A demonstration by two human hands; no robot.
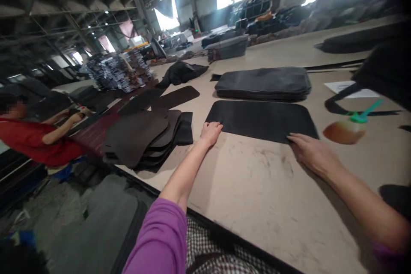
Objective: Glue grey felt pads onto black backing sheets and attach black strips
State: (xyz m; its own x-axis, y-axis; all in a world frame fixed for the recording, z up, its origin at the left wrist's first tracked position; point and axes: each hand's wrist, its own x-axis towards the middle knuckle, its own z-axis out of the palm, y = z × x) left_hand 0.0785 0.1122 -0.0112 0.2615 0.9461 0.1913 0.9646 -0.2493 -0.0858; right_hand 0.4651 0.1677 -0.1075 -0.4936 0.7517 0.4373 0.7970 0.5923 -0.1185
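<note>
A flat black rounded-corner mat (261, 120) lies on the beige work table (250, 188). My left hand (211, 132) is curled at the mat's near left edge, and my right hand (308, 150) rests with its fingers on the near right corner. Beyond the mat sits a thick stack of similar black mats (262, 83). To the left of my left hand lies an overlapping pile of dark brown shaped mats (141, 137). A blurred round brown container with a teal top (344, 132) is to the right of my right hand.
A co-worker in a red top (35, 137) leans over the table's far left side. Tall stacks of sheet material (112, 72) stand behind. A dark cloth heap (180, 72), a white paper (349, 89) and a dark shape at right (385, 64) are on or over the table.
</note>
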